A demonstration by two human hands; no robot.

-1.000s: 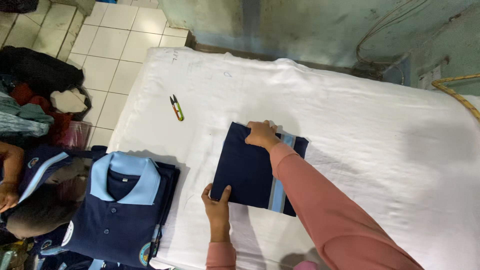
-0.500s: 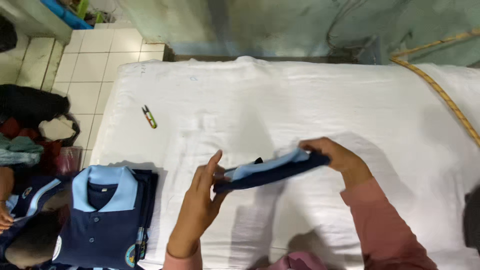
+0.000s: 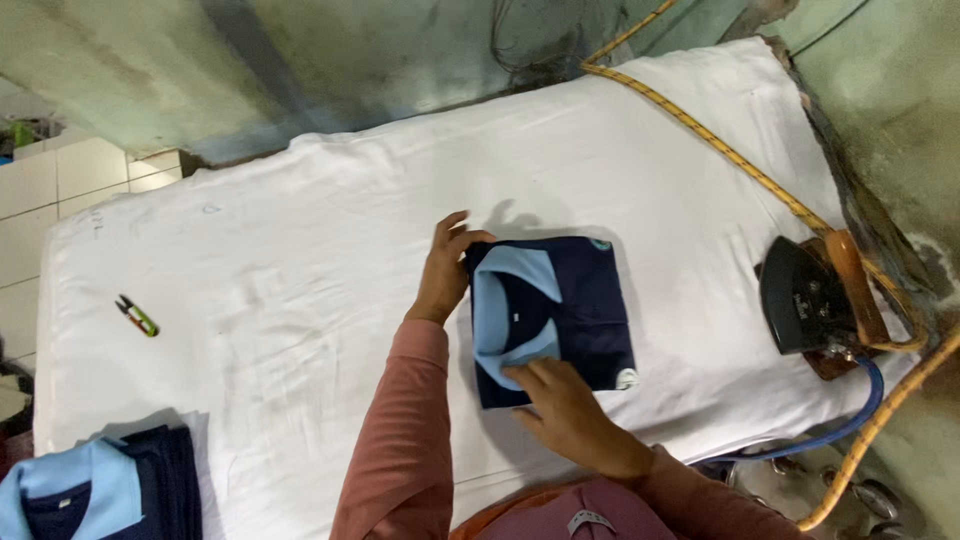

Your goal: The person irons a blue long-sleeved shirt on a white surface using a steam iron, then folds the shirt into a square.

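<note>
**Inspector:** While the head view looks straight down, report where the garment lies and which hand has it.

**Operator:** From my remote station I log one view only. A folded navy shirt with a light blue collar lies flat on the white padded table, a little right of the table's middle. Its long axis runs from the far edge toward the person, collar on the left half. The left hand rests against the shirt's far left corner, fingers spread and flat, pinching nothing. The right hand lies on the near edge, fingertips pressed onto the collar and navy cloth, palm down, also open and not gripping.

**Inspector:** Which hand is nearer the piece?

**Operator:** Both touch it. The right hand covers more cloth and sits at the near short end; the left only meets the side edge. The shirt lies between them, ahead of the right hand and to the right of the left.

**Inspector:** Surroundings?

**Operator:** A black iron stands well apart at the table's right edge, with a yellow braided cord running across the far right corner. Small thread snips lie well apart on the left. A second navy shirt with blue collar sits at the near left corner. I cannot tell whether more shirts lie beneath it.
</note>
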